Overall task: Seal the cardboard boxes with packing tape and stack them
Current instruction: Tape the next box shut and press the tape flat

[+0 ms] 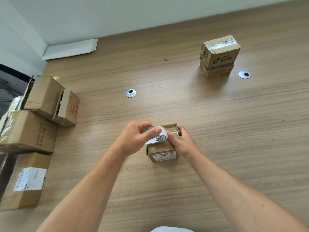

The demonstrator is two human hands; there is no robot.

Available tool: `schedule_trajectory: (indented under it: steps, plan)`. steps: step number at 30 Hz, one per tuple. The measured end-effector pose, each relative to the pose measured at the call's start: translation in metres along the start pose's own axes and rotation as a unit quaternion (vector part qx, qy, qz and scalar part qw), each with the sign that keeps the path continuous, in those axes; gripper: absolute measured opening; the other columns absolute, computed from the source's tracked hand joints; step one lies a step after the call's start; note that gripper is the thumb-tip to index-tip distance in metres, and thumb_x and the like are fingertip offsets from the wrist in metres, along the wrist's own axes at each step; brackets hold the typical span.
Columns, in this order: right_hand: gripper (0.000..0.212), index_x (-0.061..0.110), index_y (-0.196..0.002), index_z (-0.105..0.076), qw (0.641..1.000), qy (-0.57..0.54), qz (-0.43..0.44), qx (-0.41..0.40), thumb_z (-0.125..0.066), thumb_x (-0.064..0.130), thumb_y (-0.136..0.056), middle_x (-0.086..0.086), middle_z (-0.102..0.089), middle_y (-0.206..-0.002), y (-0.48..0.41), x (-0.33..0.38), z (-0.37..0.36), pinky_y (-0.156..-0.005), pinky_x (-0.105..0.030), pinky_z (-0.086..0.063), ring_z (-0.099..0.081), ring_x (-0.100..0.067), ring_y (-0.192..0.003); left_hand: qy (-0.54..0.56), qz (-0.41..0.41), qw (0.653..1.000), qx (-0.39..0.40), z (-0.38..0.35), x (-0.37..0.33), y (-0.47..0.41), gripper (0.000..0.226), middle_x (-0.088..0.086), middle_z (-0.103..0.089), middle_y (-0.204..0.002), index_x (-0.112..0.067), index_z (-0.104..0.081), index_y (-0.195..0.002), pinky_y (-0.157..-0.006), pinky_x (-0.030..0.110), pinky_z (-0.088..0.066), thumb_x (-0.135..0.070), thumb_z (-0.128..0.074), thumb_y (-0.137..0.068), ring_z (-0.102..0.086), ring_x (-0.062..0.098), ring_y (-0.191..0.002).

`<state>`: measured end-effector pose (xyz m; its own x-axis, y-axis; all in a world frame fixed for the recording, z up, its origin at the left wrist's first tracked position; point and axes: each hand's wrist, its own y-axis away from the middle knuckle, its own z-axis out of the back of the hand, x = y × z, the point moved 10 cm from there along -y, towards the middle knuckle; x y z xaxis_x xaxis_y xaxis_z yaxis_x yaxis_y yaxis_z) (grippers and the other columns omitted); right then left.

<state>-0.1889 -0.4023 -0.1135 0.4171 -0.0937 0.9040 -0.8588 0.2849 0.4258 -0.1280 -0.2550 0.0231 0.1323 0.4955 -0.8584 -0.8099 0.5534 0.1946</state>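
Cardboard box (pixel 163 152), small and brown, sits on the wooden counter (pixel 217 131) near the person, with a white label facing the camera and a handwritten mark on it. Its top already carries clear tape across the far end.

Over the box, the left hand (pixel 137 136) grips a roll of packing tape (pixel 157 135), the fingers curled round its far rim and the thumb pressed across its white side, so the hand is closed on the roll. The right hand (pixel 181 141) rests on the right part of the box top, fingers bent and partly folded down against the taped surface just beside the roll; whether it pinches the tape end I cannot tell.

Far to the right stand two sealed boxes (pixel 219 56), one stacked on the other, the upper one taped along its top. At the left edge lies a group of larger boxes: an open one (pixel 45 96) tipped on its side with a smaller box (pixel 69 108) just beside its mouth, a closed one with printed letters (pixel 28 129), and another bearing a white shipping label (pixel 26 180). Their insides cannot be seen. Two round cable holes (pixel 130 93) (pixel 244 74) are set into the counter, and flat white sheets (pixel 71 48) lie at the far left against the wall.
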Motion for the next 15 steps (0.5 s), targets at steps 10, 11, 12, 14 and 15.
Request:
schedule_trajectory:
  steps: [10,11,12,14,15]
  plan:
    - [0.074,0.033,-0.126,-0.056,0.998,0.055,0.005,0.010,-0.068,0.076,-0.067,0.009,-0.070,-0.117,-0.003,0.000,0.001,-0.098,-0.048,-0.054,-0.068,-0.014,-0.109,0.020,0.000,0.999,-0.029,0.016,0.008,0.001,0.041,-0.005,-0.035,-0.055,-0.028,-0.057,-0.054,-0.053,0.027,-0.024,-0.059,-0.057,-0.079,-0.030,0.011,-0.053]
    - [0.074,0.034,-0.126,-0.056,0.998,0.063,0.003,0.011,-0.067,0.077,-0.067,0.009,-0.070,-0.117,-0.003,0.000,0.001,-0.099,-0.048,-0.053,-0.068,-0.014,-0.110,0.010,0.000,0.999,-0.036,0.019,0.008,0.001,0.040,-0.007,-0.034,-0.054,-0.027,-0.057,-0.054,-0.050,0.023,-0.024,-0.059,-0.057,-0.078,-0.029,0.008,-0.051]
    - [0.074,0.035,-0.126,-0.055,0.998,0.068,0.002,0.013,-0.067,0.079,-0.067,0.009,-0.070,-0.118,-0.003,0.000,0.001,-0.099,-0.048,-0.053,-0.067,-0.014,-0.111,0.001,-0.001,0.999,-0.041,0.022,0.008,0.001,0.040,-0.008,-0.034,-0.053,-0.025,-0.058,-0.054,-0.049,0.021,-0.023,-0.057,-0.058,-0.078,-0.029,0.007,-0.050]
    - [0.075,0.035,-0.126,-0.055,0.997,0.081,0.003,0.016,-0.066,0.080,-0.067,0.009,-0.069,-0.118,-0.003,-0.002,0.001,-0.100,-0.048,-0.053,-0.067,-0.015,-0.111,-0.012,-0.001,0.999,-0.048,0.024,0.010,0.001,0.039,-0.006,-0.034,-0.053,-0.021,-0.057,-0.055,-0.048,0.020,-0.023,-0.049,-0.061,-0.082,-0.028,0.006,-0.049]
    - [0.077,0.036,-0.127,-0.054,0.996,0.086,0.004,0.012,-0.066,0.081,-0.067,0.009,-0.069,-0.119,-0.002,0.000,0.002,-0.100,-0.048,-0.052,-0.066,-0.015,-0.112,-0.018,-0.001,0.998,-0.053,0.024,0.010,0.002,0.039,-0.006,-0.034,-0.054,-0.019,-0.057,-0.056,-0.048,0.020,-0.023,-0.046,-0.061,-0.083,-0.028,0.006,-0.049]
